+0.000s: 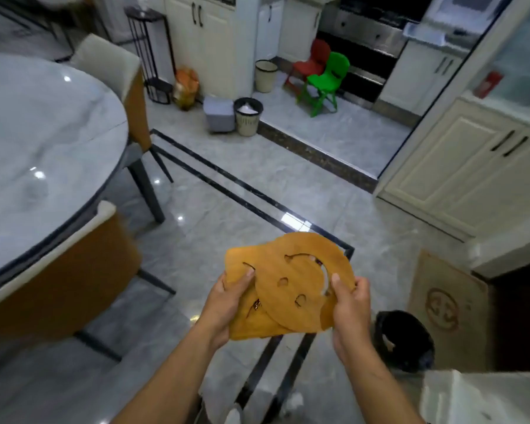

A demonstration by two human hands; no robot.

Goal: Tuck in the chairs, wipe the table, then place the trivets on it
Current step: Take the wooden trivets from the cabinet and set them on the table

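— Several flat round yellow-brown wooden trivets (303, 283) with cut-out shapes, fanned in a loose stack: where do we have them?
— We hold them in front of us, above the glossy grey tiled floor (257, 194) and well apart from the round grey marble tabletop (43, 127) on our left.
— And the grip on each side?
— Our left grip (227, 301) pinches the stack's left edge, thumb on top, fingers hidden beneath. Our right grip (349, 304) pinches the right edge, thumb on the uppermost disc.
— How do the seats stand?
— The near orange chair with a cream top (68, 280) is tucked against the tabletop's rim. The far orange chair (110, 65) also stands at the rim.
— What else do we see?
— At our right a black bin (404, 344) stands on the floor just beside a brown cardboard box (447, 307). A green plastic child's chair (325, 84) stands far off in the kitchen.
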